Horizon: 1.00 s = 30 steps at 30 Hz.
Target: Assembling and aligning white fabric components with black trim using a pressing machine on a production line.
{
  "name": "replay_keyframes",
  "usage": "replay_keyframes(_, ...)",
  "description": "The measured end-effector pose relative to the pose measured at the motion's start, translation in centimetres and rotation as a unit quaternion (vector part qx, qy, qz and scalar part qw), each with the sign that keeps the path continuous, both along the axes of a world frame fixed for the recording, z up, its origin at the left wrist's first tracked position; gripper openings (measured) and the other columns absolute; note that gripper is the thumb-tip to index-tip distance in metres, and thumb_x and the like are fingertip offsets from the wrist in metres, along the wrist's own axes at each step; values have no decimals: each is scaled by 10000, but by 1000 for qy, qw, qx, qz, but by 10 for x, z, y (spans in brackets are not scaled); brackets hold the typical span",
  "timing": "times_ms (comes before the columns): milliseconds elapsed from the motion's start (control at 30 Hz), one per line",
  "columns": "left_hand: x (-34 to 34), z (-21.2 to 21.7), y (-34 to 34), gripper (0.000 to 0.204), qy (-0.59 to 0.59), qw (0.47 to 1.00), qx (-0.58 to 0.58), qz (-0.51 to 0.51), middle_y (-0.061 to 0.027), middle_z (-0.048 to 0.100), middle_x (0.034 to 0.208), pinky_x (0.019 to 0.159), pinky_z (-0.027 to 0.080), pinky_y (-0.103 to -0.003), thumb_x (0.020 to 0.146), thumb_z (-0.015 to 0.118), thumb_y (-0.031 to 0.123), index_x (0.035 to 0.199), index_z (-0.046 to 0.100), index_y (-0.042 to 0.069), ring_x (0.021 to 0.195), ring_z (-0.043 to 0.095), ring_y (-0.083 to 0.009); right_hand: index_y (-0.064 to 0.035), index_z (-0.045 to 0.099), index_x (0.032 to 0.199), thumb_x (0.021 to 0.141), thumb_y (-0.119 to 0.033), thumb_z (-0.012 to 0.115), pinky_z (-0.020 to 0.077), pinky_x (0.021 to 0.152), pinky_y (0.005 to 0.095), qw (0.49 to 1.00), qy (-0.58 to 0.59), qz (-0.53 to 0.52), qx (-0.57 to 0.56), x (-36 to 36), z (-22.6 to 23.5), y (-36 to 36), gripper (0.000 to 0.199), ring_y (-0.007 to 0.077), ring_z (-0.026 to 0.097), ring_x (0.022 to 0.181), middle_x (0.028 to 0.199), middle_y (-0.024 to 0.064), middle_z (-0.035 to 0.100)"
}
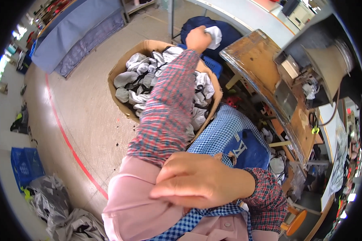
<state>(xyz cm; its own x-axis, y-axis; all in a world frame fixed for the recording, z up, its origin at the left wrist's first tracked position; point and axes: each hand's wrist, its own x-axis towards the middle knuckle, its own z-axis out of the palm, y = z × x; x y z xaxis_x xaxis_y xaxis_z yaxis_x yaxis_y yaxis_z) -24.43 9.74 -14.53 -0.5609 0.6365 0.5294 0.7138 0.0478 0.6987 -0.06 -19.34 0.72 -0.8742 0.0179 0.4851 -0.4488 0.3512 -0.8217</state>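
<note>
Far left on the floor there's a blue plastic crate and, just below it, a heap of grey and white fabric — a red line runs across the concrete beside them. Moving in, a cardboard box sits on the floor, stuffed with white and grey cloth pieces. The left hand is stretched out past the far rim of that box, fingers closed around a white cloth piece, held up over a dark blue bag (there's a blue basket just under it too). The right hand is close to the camera, resting against the chest over a blue checked apron — fingers loosely curled, nothing visibly in it. Over to the right, a worn wooden workbench with a machine on it.
</note>
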Motion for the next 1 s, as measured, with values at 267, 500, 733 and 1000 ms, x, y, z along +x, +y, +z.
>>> replay_keyframes(267, 28, 5, -123, 301, -138, 947, -70, -280, -181, 664, 757, 657, 494, -368, 818, 539, 193, 950, 668, -44, 687, 635, -241, -12, 670, 1071, 940, -112, 663, 501, 761, 252, 864, -140, -446, -185, 89, -56, 62, 165, 105, 621, 871, 1001, 30, 678)
replay_keyframes(500, 126, 39, -202, 358, -320, 846, -86, -418, -3, 672, 948, 759, 481, -237, 854, 444, 31, 1144, 644, -33, 842, 599, -80, -4, 606, 1210, 977, -214, 638, 493, 817, 252, 818, -133, -480, -288, 113, -96, 60, 314, 97, 617, 924, 1071, 26, 670)
replay_keyframes(733, 187, 35, -214, 303, -296, 810, -76, -500, -8, 650, 899, 696, 451, -224, 841, 410, -33, 1031, 646, -21, 794, 563, -67, -11, 621, 1121, 976, -196, 649, 462, 850, 229, 776, -43, -448, -442, 159, -102, 53, 237, 54, 569, 917, 997, -12, 639)
replay_keyframes(1000, 202, 33, -209, 220, -83, 763, -73, -636, -88, 611, 789, 666, 473, -312, 801, 459, -79, 938, 623, -29, 714, 583, -207, -35, 602, 1040, 970, -142, 644, 460, 820, 219, 814, -77, -419, -395, 216, -92, 46, 135, 40, 562, 908, 956, -38, 611)
